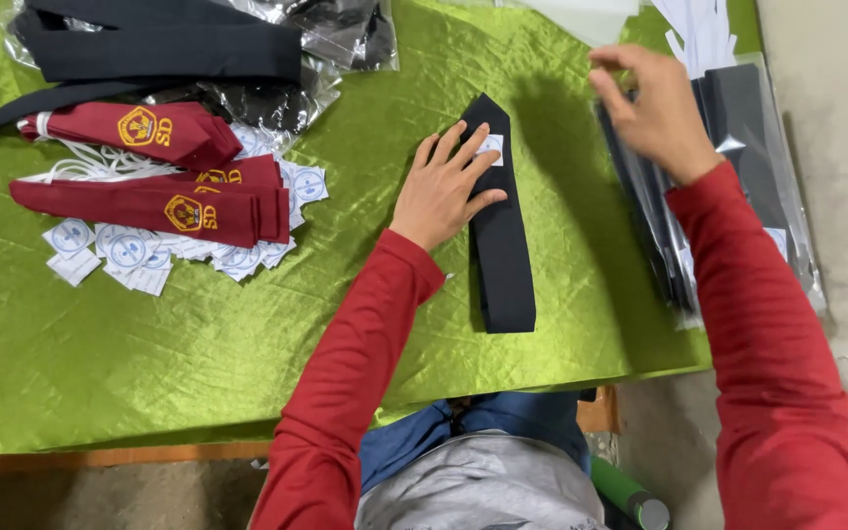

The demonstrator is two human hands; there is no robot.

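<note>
Lying under the left hand [444, 186], the black tie [499, 236]

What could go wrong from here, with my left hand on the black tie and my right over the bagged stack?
1. The small white tag sits under the left hand's fingertips on the black tie; lifting the hand may shift it.
2. The stack of clear bags by the right hand overhangs the green cloth's right edge and might slide off.
3. The glossy cloth is wrinkled; the tie may skew.

Bare green cloth [365, 324] between maroon ties [149, 206], black tie [498, 236].
</note>
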